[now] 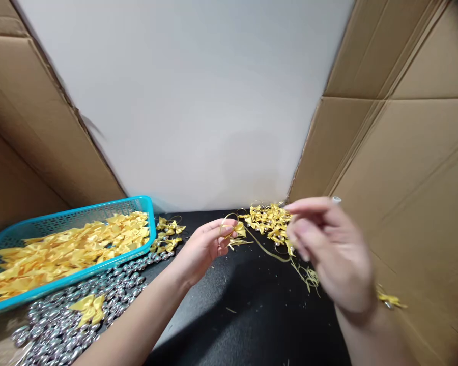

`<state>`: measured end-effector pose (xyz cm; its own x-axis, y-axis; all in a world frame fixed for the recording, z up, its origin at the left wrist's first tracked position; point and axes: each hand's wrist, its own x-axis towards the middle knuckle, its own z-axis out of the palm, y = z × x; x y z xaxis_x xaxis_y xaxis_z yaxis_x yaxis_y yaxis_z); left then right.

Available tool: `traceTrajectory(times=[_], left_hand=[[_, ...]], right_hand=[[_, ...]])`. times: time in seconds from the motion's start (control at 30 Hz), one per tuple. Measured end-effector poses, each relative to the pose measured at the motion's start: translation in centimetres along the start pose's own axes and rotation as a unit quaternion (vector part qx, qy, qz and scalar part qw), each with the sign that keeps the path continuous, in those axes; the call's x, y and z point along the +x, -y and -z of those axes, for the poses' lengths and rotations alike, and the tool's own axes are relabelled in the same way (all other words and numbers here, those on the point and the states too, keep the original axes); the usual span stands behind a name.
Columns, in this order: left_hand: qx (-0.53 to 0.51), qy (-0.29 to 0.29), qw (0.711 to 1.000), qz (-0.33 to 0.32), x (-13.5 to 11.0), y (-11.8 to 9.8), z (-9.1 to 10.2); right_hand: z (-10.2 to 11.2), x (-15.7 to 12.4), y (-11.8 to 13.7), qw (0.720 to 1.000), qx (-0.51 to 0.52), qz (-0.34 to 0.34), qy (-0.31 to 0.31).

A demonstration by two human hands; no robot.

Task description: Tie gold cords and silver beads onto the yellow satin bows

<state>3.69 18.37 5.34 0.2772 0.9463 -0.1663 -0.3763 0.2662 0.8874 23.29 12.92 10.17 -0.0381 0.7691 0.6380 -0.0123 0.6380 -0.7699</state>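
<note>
My left hand (pixel 209 241) pinches a yellow ribbon bow (pixel 239 230) between thumb and fingers, and a thin gold cord loop stands up at the fingertips. From the bow, a narrow yellow ribbon (pixel 269 251) trails down to the right, toward a tangle of thin strips (pixel 308 277). Off to the right, my right hand (pixel 334 249) is raised over the black table with its fingers curled. It is smeared by motion, so I cannot tell whether anything is between thumb and forefinger. Behind it lies a heap of yellow bows (pixel 269 221) with silvery beads and cord loops.
A turquoise basket (pixel 150 223) full of yellow bows stands at left. Many silver beads (pixel 118 290) are spread before it, with one loose bow (pixel 89 309) on top. Cardboard panels (pixel 351 137) flank a white board (pixel 198 101). Another beaded bow (pixel 390 300) lies far right.
</note>
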Motion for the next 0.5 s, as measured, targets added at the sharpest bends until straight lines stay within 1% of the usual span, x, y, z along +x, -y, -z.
traceTrajectory(times=[0.07,0.13,0.2,0.27,0.4,0.5], left_hand=[[0.018,0.009,0.999,-0.034,-0.4,-0.1,-0.2],[0.026,0.018,0.997,-0.07,-0.9,-0.3,-0.4],[0.025,0.031,0.994,-0.099,-1.3,-0.5,-0.5],[0.037,0.037,0.99,-0.129,-1.6,-0.7,-0.5],[0.098,0.029,0.978,-0.183,-2.1,-0.8,-0.5],[0.129,0.024,0.97,-0.204,-2.4,-0.6,-0.4]], right_hand=[[-1.3,-0.3,-0.7,0.993,-0.064,-0.05,0.08],[-2.3,-0.3,-1.3,0.982,-0.116,-0.082,0.121],[-2.8,-0.2,-1.7,0.975,-0.153,-0.098,0.128],[-3.0,-0.1,-1.8,0.972,-0.172,-0.105,0.123],[-3.1,-0.3,-1.8,0.971,-0.185,-0.105,0.112],[-3.3,-0.5,-1.6,0.969,-0.19,-0.108,0.117]])
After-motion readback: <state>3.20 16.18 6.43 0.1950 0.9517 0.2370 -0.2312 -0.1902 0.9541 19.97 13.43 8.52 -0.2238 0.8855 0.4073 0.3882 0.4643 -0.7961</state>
